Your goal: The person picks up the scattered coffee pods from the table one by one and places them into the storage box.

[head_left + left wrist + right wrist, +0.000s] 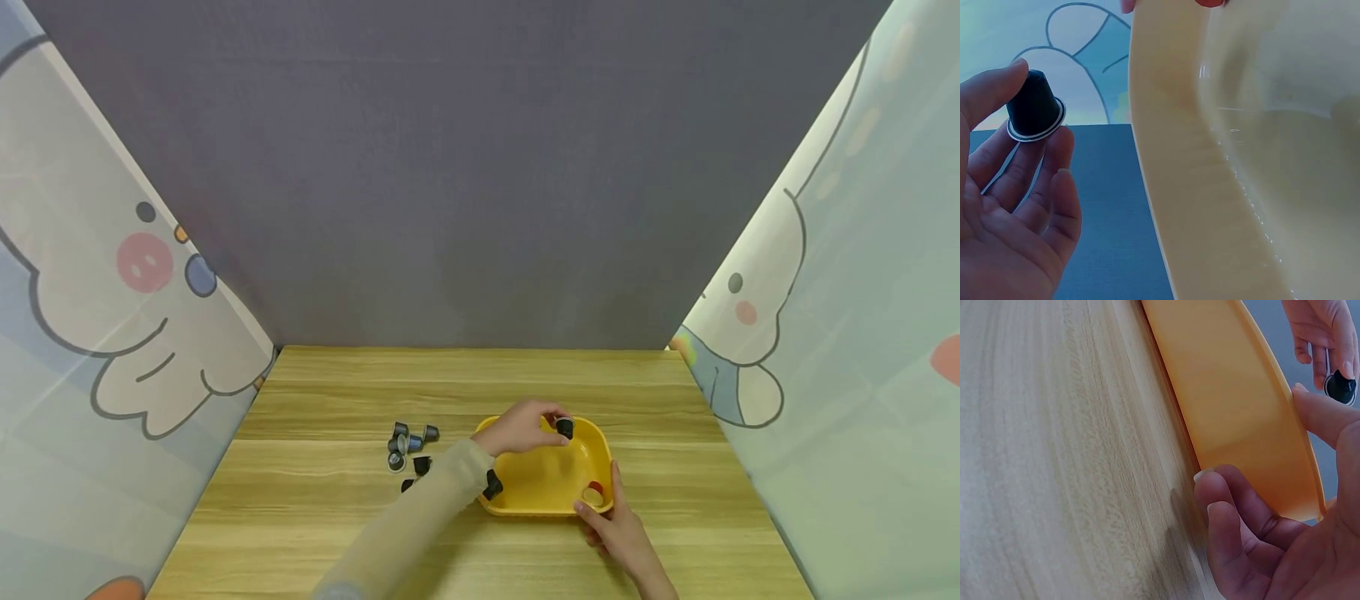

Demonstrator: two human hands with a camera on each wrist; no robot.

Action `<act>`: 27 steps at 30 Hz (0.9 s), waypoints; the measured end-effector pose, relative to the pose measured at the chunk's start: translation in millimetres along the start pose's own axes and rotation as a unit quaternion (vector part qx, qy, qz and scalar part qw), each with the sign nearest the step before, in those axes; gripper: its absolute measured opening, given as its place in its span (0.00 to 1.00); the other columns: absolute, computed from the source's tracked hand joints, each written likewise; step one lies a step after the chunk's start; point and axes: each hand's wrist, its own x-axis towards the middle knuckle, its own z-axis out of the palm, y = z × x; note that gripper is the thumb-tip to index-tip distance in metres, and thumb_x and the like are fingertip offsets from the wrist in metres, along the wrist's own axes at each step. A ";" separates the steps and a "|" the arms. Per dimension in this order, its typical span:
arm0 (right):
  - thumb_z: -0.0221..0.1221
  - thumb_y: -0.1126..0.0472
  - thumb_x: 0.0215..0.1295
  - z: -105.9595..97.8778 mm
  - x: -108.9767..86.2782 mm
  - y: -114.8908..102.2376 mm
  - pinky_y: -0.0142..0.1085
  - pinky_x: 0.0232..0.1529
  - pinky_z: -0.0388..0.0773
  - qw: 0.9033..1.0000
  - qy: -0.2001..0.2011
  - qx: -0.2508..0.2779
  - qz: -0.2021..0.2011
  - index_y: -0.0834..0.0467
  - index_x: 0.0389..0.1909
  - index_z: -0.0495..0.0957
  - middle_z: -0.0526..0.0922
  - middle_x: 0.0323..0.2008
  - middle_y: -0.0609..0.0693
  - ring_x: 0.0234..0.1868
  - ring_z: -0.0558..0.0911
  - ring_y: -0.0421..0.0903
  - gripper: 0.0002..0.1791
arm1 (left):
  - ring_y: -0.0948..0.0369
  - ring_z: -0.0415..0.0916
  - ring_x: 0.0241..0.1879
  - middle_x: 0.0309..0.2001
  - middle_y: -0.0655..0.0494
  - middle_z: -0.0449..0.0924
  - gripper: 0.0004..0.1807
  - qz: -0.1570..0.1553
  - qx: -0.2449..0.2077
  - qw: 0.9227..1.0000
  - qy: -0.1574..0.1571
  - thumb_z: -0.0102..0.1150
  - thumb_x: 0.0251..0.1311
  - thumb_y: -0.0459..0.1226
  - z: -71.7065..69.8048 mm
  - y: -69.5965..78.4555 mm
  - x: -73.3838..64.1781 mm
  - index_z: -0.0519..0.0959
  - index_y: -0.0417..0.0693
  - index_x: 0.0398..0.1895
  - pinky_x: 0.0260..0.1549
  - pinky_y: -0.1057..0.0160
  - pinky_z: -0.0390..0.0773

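Over the right part of a yellow plastic tray (534, 479), my left hand (519, 429) pinches a black coffee capsule (1034, 107) between thumb and fingers. The capsule's silver-edged rim faces down in the left wrist view. My right hand (621, 533) grips the tray's near right corner, its thumb at the rim and fingers curled against the outer wall. Inside that corner lie a red capsule (596, 486) and a pale yellow round one (592, 497). A black capsule (492, 485) shows at the tray's left end, partly behind my left sleeve.
Left of the tray, several dark, grey and blue capsules (401, 443) lie grouped on the wooden table (330, 400). Two black ones (422, 465) sit nearer my left forearm. A grey wall (472, 208) stands behind, with cartoon-printed sheets (840, 250) on both sides.
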 end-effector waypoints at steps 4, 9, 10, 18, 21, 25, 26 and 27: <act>0.63 0.42 0.66 0.2 0.3 -0.1 0.37 0.21 0.74 1.000 0.000 0.000 -0.001 0.45 0.80 0.26 0.78 0.21 0.50 0.22 0.77 0.46 0.59 | 0.64 0.78 0.45 0.45 0.68 0.81 0.19 0.009 0.011 1.000 -0.002 0.69 0.61 0.45 1.1 -0.8 6.0 0.82 0.53 0.54 0.46 0.69 0.75; 0.63 0.44 0.66 1.0 0.8 0.5 0.37 0.21 0.74 1.000 0.004 0.007 -0.005 0.45 0.80 0.27 0.78 0.21 0.50 0.21 0.77 0.46 0.59 | 0.59 0.79 0.47 0.43 0.68 0.81 0.20 0.001 0.007 1.000 -0.013 0.70 0.60 0.45 5.4 -1.5 11.7 0.82 0.52 0.54 0.46 0.70 0.75; 0.64 0.44 0.66 1.1 0.9 0.6 0.37 0.21 0.74 1.000 0.004 0.008 -0.005 0.45 0.80 0.27 0.78 0.21 0.50 0.21 0.77 0.46 0.59 | 0.58 0.79 0.48 0.43 0.68 0.81 0.20 -0.002 0.004 1.000 -0.015 0.70 0.60 0.45 6.4 -1.7 12.6 0.82 0.52 0.54 0.46 0.70 0.75; 0.63 0.45 0.67 1.2 1.1 1.0 0.37 0.21 0.75 1.000 0.001 0.012 -0.009 0.44 0.80 0.26 0.78 0.20 0.51 0.21 0.77 0.46 0.59 | 0.59 0.79 0.46 0.41 0.69 0.80 0.20 -0.015 -0.005 1.000 -0.011 0.71 0.59 0.45 15.0 -5.6 17.0 0.82 0.53 0.54 0.44 0.70 0.75; 0.64 0.45 0.67 1.1 1.1 1.1 0.37 0.21 0.75 1.000 -0.001 0.016 -0.010 0.44 0.80 0.26 0.78 0.20 0.51 0.21 0.77 0.46 0.59 | 0.59 0.80 0.46 0.40 0.69 0.80 0.18 -0.016 -0.015 1.000 -0.009 0.72 0.58 0.42 18.3 -8.0 16.8 0.82 0.53 0.52 0.44 0.70 0.75; 0.63 0.45 0.66 0.6 1.0 1.0 0.37 0.21 0.74 1.000 -0.001 0.014 -0.007 0.43 0.79 0.26 0.78 0.20 0.51 0.21 0.77 0.46 0.59 | 0.57 0.80 0.47 0.39 0.70 0.80 0.17 -0.020 -0.027 0.999 -0.009 0.72 0.58 0.41 21.0 -9.8 15.4 0.83 0.53 0.50 0.45 0.69 0.75; 0.63 0.44 0.67 0.4 0.8 0.8 0.37 0.21 0.74 1.000 -0.002 0.013 -0.006 0.43 0.79 0.26 0.78 0.20 0.51 0.21 0.77 0.46 0.59 | 0.58 0.80 0.46 0.39 0.70 0.80 0.17 -0.020 -0.028 0.999 -0.009 0.72 0.58 0.41 21.5 -9.9 15.0 0.83 0.53 0.50 0.45 0.69 0.75; 0.63 0.44 0.67 0.2 0.7 0.8 0.37 0.21 0.74 1.000 -0.002 0.012 -0.005 0.44 0.79 0.26 0.78 0.21 0.51 0.21 0.77 0.46 0.59 | 0.58 0.80 0.46 0.39 0.70 0.80 0.17 -0.020 -0.027 0.999 -0.007 0.73 0.58 0.41 22.2 -10.3 14.9 0.83 0.54 0.50 0.45 0.69 0.75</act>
